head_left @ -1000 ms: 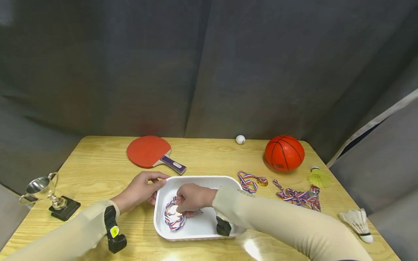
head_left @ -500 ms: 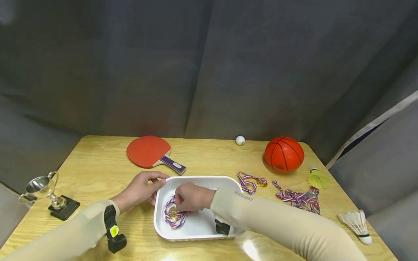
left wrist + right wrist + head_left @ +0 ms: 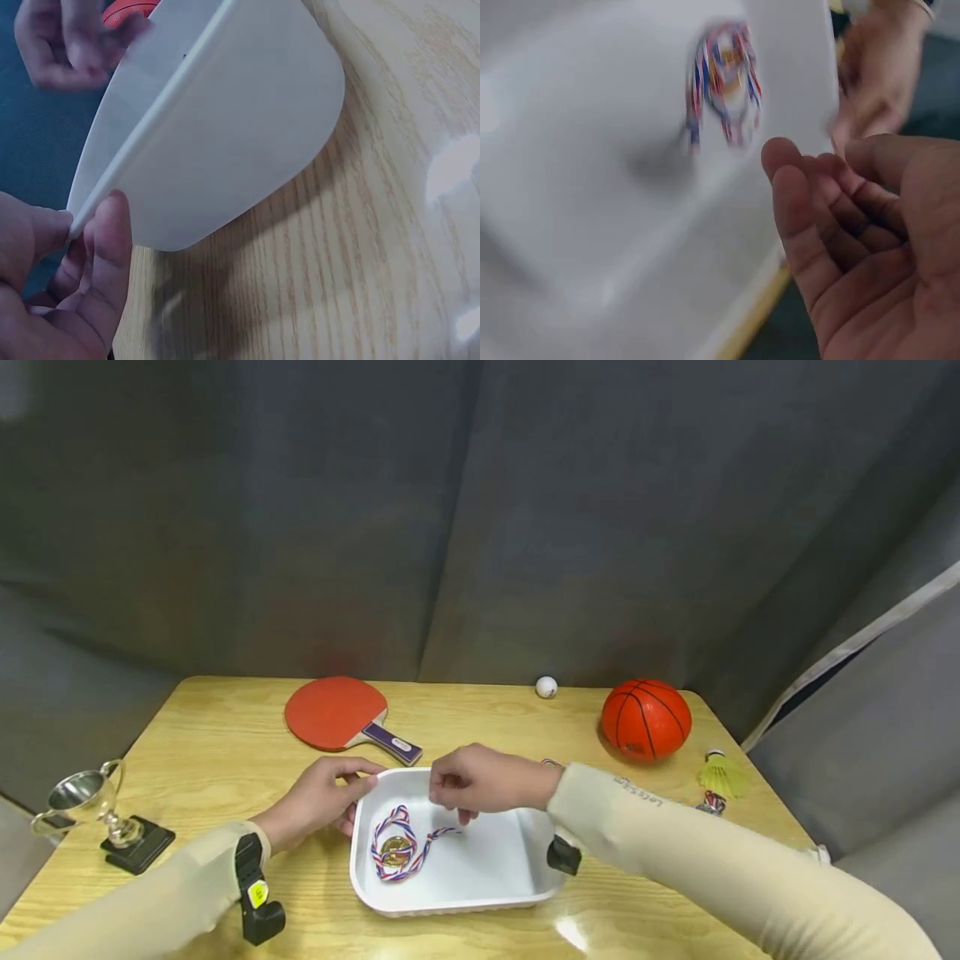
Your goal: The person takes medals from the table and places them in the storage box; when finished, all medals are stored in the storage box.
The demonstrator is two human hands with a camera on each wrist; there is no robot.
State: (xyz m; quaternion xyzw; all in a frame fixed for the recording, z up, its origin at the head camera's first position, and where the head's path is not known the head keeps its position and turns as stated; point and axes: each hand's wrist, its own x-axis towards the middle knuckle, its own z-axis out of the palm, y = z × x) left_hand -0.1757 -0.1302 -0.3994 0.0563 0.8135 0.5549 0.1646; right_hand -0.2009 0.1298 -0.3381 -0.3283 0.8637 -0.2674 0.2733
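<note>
My left hand pinches the left rim of a white plastic tray, its thumb inside and fingers outside in the left wrist view. In the tray's left half lies a gold medal on a red, white and blue ribbon. One ribbon end stretches toward the middle of the tray. Over the tray's far side hovers my right hand, fingers loosely bent and holding nothing. The right wrist view shows that hand's fingers bare, with the medal apart from them.
A red table tennis paddle, white ball and red basketball lie along the back. At left stands a trophy cup. A yellow shuttlecock and ribbon lie at right, partly behind my right sleeve.
My right hand has let go of the medal and ribbon and moved up and right, away from them. The left hand still grips the rim.
</note>
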